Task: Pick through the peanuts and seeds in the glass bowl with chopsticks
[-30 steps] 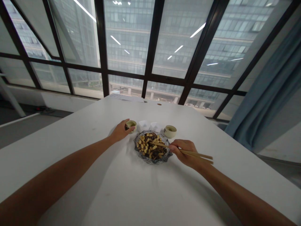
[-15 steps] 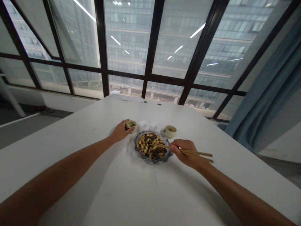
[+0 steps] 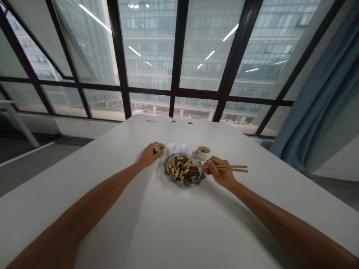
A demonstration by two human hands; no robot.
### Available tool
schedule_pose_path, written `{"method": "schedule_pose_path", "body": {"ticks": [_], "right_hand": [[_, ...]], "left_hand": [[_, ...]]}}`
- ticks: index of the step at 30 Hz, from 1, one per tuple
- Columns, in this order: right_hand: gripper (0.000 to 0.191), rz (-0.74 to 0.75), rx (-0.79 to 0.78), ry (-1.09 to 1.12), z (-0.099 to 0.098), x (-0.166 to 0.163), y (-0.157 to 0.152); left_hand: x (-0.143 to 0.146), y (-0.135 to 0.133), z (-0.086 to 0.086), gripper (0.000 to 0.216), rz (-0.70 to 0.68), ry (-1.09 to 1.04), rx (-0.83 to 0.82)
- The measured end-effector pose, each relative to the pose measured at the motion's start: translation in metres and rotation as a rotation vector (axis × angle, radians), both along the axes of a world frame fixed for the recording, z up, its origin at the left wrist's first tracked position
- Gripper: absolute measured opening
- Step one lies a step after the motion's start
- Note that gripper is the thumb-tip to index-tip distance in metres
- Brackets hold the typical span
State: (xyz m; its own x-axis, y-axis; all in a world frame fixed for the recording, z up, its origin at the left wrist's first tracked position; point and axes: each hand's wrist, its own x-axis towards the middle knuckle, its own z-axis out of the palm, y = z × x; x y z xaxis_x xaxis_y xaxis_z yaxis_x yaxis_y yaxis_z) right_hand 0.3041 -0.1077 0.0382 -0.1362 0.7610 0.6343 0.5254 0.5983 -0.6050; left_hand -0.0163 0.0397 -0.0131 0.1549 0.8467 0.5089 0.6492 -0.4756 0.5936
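Note:
A glass dish (image 3: 183,183) of mixed pale and dark nuts sits on the white table (image 3: 179,224). My right hand (image 3: 219,172) is closed on a pair of wooden chopsticks (image 3: 224,167), whose tips reach over the dish. My left hand (image 3: 148,155) rests beside a small cream cup (image 3: 159,148) at the dish's far left, with fingers curled against its side. A second cream cup (image 3: 203,152) stands at the far right of the dish.
Two small white dishes (image 3: 179,147) stand between the cups behind the glass dish. Papers (image 3: 151,117) lie at the table's far edge. Large windows with black frames (image 3: 178,56) fill the background. A blue curtain (image 3: 322,104) hangs at the right.
My right hand has lifted a little and levelled the chopsticks over the dish. The view has shifted slightly. My left hand stays at the cup.

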Motion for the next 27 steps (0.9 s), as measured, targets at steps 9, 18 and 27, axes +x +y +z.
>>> {"method": "schedule_pose_path", "body": {"ticks": [9, 18, 27], "right_hand": [[0.049, -0.121, 0.149, -0.126, -0.014, -0.014, -0.019], [0.051, -0.078, 0.228, -0.188, -0.024, -0.021, -0.028], [0.053, -0.116, 0.209, -0.112, -0.024, -0.021, -0.032]], "left_hand": [[0.001, 0.001, -0.002, 0.063, 0.025, -0.002, -0.014], [0.004, -0.013, -0.004, 0.065, 0.036, 0.003, -0.012], [0.005, -0.013, -0.005, 0.064, 0.037, 0.009, 0.011]]}}
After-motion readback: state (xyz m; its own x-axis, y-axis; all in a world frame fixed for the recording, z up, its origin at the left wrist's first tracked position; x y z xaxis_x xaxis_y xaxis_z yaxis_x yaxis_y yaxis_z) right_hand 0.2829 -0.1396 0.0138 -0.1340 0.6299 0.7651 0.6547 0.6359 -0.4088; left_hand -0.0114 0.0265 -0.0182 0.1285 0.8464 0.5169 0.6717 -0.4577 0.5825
